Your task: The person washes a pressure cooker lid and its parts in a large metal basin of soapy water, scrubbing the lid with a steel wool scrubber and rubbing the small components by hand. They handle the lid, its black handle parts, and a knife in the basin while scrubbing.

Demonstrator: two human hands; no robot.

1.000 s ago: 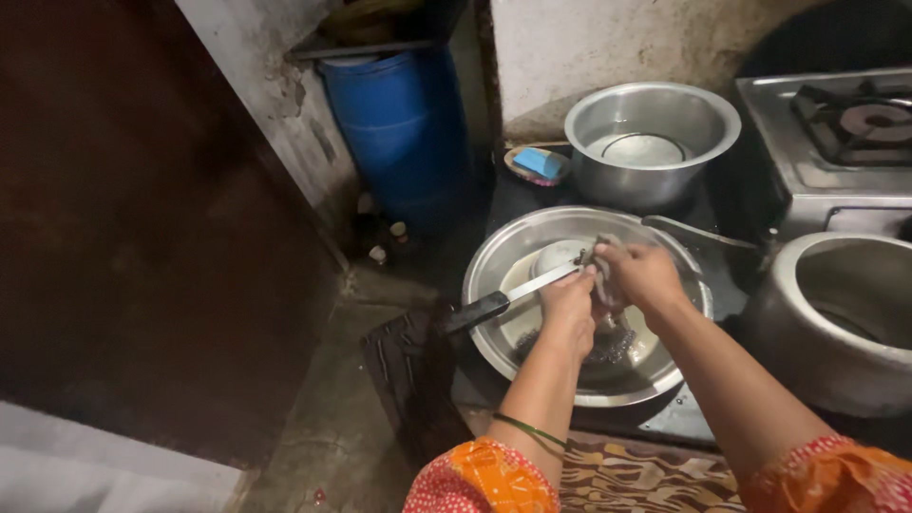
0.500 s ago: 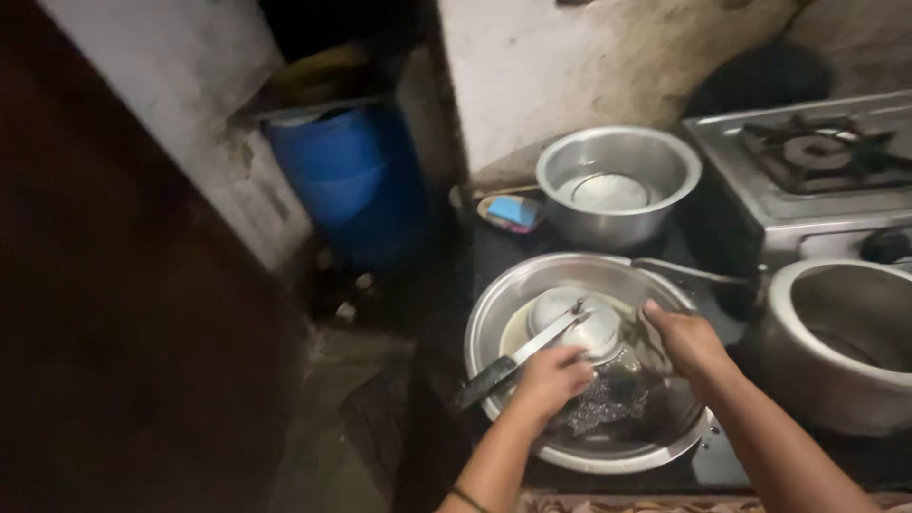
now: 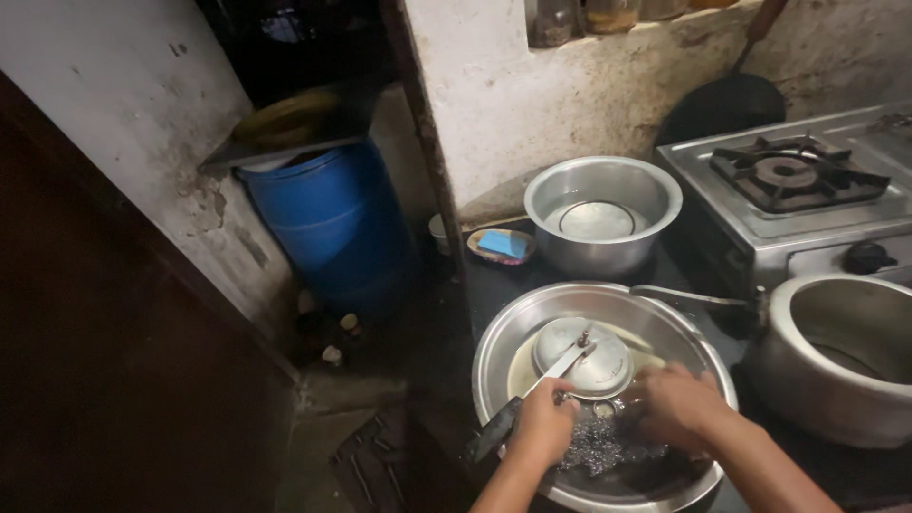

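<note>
A wide steel basin [image 3: 493, 344] stands on the dark counter, with a round steel lid [image 3: 591, 369] and a wad of steel scrubber [image 3: 597, 446] inside. My left hand [image 3: 544, 425] is closed around a knife [image 3: 560, 369]. The knife has a black handle, and its blade slants up over the lid. My right hand [image 3: 676, 408] is low in the basin with curled fingers at the right edge of the scrubber. Whether it grips the scrubber is hidden.
Behind the basin is a steel bowl [image 3: 655, 195] holding water, beside a small dish with blue soap [image 3: 501, 245]. A gas stove [image 3: 788, 180] and a large pot [image 3: 841, 356] stand at the right. A blue barrel [image 3: 323, 223] stands at the left, below counter level. A ladle handle [image 3: 689, 296] lies past the basin's rim.
Both hands have dropped from above the basin down into it. The right hand has left the knife blade and now sits by the scrubber. The view has tilted upward.
</note>
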